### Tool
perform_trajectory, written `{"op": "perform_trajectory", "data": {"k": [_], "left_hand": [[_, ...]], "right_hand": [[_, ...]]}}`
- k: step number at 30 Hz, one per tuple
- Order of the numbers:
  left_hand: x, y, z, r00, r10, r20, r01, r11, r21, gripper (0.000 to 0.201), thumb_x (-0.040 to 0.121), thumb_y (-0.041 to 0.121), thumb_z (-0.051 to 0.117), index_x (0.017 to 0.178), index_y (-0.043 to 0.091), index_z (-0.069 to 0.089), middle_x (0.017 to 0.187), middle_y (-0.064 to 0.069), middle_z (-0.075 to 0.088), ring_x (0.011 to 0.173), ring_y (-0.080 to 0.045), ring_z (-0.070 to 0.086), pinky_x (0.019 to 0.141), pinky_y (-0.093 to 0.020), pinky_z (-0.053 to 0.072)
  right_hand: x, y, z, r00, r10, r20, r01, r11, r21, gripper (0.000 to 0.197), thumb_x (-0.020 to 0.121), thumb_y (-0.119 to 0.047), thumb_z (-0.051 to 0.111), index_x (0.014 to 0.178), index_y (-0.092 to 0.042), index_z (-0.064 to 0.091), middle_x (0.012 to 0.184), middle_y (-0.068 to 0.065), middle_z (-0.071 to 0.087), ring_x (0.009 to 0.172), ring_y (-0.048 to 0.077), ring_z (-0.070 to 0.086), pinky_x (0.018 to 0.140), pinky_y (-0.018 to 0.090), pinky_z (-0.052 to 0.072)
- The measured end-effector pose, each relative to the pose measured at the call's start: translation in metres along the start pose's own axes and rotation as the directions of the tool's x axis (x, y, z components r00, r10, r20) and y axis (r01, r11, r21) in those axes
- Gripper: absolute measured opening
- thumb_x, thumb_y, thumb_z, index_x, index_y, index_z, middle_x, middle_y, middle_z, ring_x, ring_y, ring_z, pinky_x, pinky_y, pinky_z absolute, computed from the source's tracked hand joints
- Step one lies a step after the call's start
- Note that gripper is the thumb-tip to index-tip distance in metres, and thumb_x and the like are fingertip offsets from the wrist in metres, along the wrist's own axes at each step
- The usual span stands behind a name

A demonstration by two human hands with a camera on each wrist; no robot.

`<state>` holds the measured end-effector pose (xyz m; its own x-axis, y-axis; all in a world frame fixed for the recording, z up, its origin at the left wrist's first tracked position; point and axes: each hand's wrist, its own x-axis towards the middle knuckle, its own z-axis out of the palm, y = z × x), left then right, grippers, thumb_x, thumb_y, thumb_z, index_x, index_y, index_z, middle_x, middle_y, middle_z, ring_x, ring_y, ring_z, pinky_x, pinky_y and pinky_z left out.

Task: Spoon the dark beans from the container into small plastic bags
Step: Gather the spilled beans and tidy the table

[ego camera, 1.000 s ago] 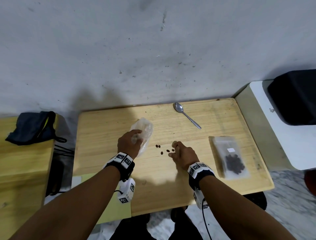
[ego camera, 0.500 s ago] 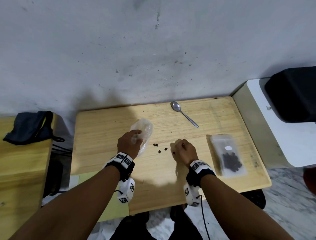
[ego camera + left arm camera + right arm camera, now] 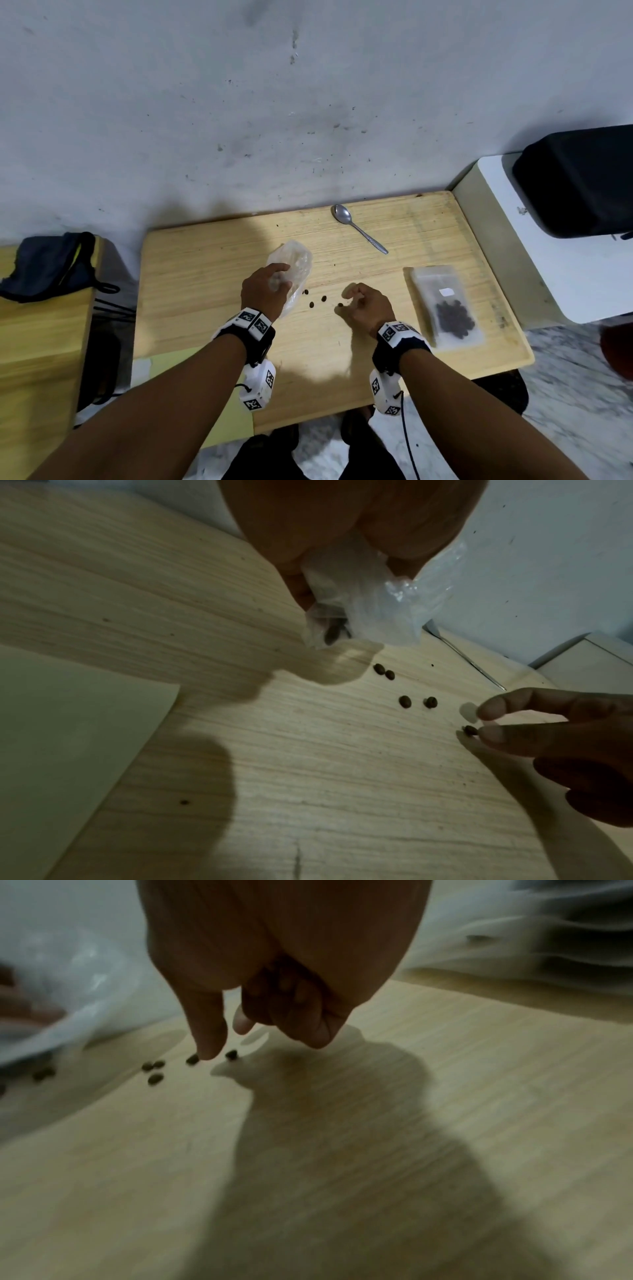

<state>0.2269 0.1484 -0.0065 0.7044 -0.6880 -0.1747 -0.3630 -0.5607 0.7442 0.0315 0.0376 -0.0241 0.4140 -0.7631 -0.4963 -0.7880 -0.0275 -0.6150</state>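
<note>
My left hand [image 3: 278, 280] grips a crumpled clear plastic bag [image 3: 298, 260] that lies on the wooden table [image 3: 205, 274]. In the left wrist view the bag [image 3: 373, 607] has a bean [image 3: 330, 634] at its open end. Several dark beans [image 3: 323, 299] lie loose on the table between my hands. My right hand [image 3: 347, 298] hovers low over the rightmost bean [image 3: 470, 730]. One fingertip touches that bean, the other stands slightly apart, and the remaining fingers are curled. A metal spoon [image 3: 359, 233] lies behind them.
A flat clear zip bag [image 3: 448, 305] with a heap of beans lies at the table's right. A black case [image 3: 579, 181] sits on a white surface [image 3: 548, 274] further right. A dark cloth bag [image 3: 48, 263] rests on the left bench. A pale green sheet [image 3: 171, 366] lies at the front left.
My right hand has shifted slightly right and towards me along the loose beans, fingertips now at the rightmost one. The left hand has kept the bag in place.
</note>
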Motion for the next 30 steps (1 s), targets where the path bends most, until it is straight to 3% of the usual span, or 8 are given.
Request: {"op": "perform_trajectory", "data": {"k": [3, 7, 11, 14, 17, 19, 24, 30], "left_hand": [[0.000, 0.000, -0.001, 1.000, -0.003, -0.004, 0.003, 1.000, 0.003, 0.023, 0.076, 0.017, 0.072, 0.097, 0.026, 0.072, 0.097, 0.002, 0.073, 0.093, -0.019, 0.066, 0.084, -0.018, 0.041], [0.001, -0.001, -0.003, 1.000, -0.011, -0.006, 0.011, 1.000, 0.008, 0.023, 0.076, 0.017, 0.072, 0.097, 0.027, 0.071, 0.098, 0.003, 0.073, 0.094, -0.018, 0.066, 0.085, -0.017, 0.041], [0.002, -0.002, -0.005, 0.999, -0.042, 0.002, 0.042, 0.999, 0.002, 0.023, 0.077, 0.018, 0.071, 0.099, 0.026, 0.071, 0.100, 0.002, 0.073, 0.098, -0.019, 0.065, 0.089, -0.021, 0.043], [0.002, -0.003, -0.006, 0.998, -0.057, 0.000, 0.057, 0.998, -0.008, 0.023, 0.077, 0.017, 0.072, 0.098, 0.025, 0.072, 0.099, 0.002, 0.073, 0.098, -0.019, 0.065, 0.089, -0.020, 0.043], [0.002, -0.005, -0.008, 0.998, -0.064, -0.006, 0.064, 0.998, -0.017, 0.023, 0.076, 0.016, 0.072, 0.097, 0.025, 0.072, 0.098, 0.002, 0.073, 0.096, -0.018, 0.065, 0.087, -0.021, 0.044], [0.002, -0.005, -0.009, 0.997, -0.071, -0.008, 0.070, 0.997, -0.025, 0.023, 0.076, 0.016, 0.072, 0.097, 0.025, 0.072, 0.098, 0.002, 0.072, 0.095, -0.019, 0.065, 0.087, -0.021, 0.044], [0.004, -0.010, -0.015, 0.996, -0.085, -0.016, 0.084, 0.996, -0.028, 0.023, 0.076, 0.017, 0.071, 0.097, 0.025, 0.072, 0.098, 0.002, 0.073, 0.094, -0.019, 0.065, 0.086, -0.021, 0.045], [0.009, -0.017, -0.023, 0.996, -0.083, -0.029, 0.083, 0.997, -0.009, 0.023, 0.077, 0.018, 0.071, 0.098, 0.026, 0.072, 0.098, 0.003, 0.073, 0.094, -0.018, 0.066, 0.087, -0.021, 0.045]], "right_hand": [[-0.001, 0.000, 0.005, 0.999, -0.029, 0.013, 0.030, 0.993, -0.112, 0.018, 0.076, -0.036, 0.074, 0.090, -0.035, 0.062, 0.076, -0.013, 0.066, 0.076, 0.011, 0.063, 0.070, 0.023, 0.045], [-0.003, -0.001, 0.006, 0.998, -0.055, 0.004, 0.055, 0.985, -0.164, 0.004, 0.085, -0.030, 0.059, 0.083, -0.032, 0.061, 0.087, -0.012, 0.074, 0.080, 0.013, 0.067, 0.071, 0.025, 0.051], [-0.006, -0.005, 0.005, 0.988, -0.121, 0.093, 0.142, 0.950, -0.278, 0.010, 0.096, -0.032, 0.048, 0.095, -0.023, 0.053, 0.082, -0.011, 0.068, 0.073, 0.014, 0.056, 0.064, 0.026, 0.038], [-0.003, -0.010, 0.005, 0.998, -0.031, 0.047, 0.030, 0.999, 0.035, 0.025, 0.099, -0.028, 0.044, 0.089, -0.012, 0.060, 0.076, 0.003, 0.062, 0.068, 0.020, 0.054, 0.065, 0.028, 0.040], [-0.005, -0.014, 0.000, 0.982, 0.154, 0.113, -0.188, 0.880, 0.437, 0.033, 0.092, -0.010, 0.045, 0.060, -0.013, 0.054, 0.056, 0.009, 0.052, 0.044, 0.017, 0.035, 0.048, 0.025, 0.027], [-0.006, -0.019, -0.002, 0.977, 0.165, 0.133, -0.209, 0.859, 0.467, 0.031, 0.082, 0.001, 0.044, 0.054, -0.011, 0.051, 0.049, 0.010, 0.049, 0.041, 0.016, 0.030, 0.046, 0.023, 0.023], [-0.002, -0.032, 0.006, 0.993, 0.054, 0.106, -0.086, 0.944, 0.320, 0.031, 0.075, 0.009, 0.045, 0.051, -0.010, 0.048, 0.044, -0.004, 0.048, 0.047, 0.017, 0.043, 0.047, 0.019, 0.034], [-0.003, -0.037, 0.018, 0.994, -0.103, -0.035, 0.105, 0.993, 0.052, 0.033, 0.079, -0.026, 0.062, 0.053, -0.018, 0.043, 0.050, -0.009, 0.048, 0.050, 0.003, 0.045, 0.044, 0.008, 0.032]]}}
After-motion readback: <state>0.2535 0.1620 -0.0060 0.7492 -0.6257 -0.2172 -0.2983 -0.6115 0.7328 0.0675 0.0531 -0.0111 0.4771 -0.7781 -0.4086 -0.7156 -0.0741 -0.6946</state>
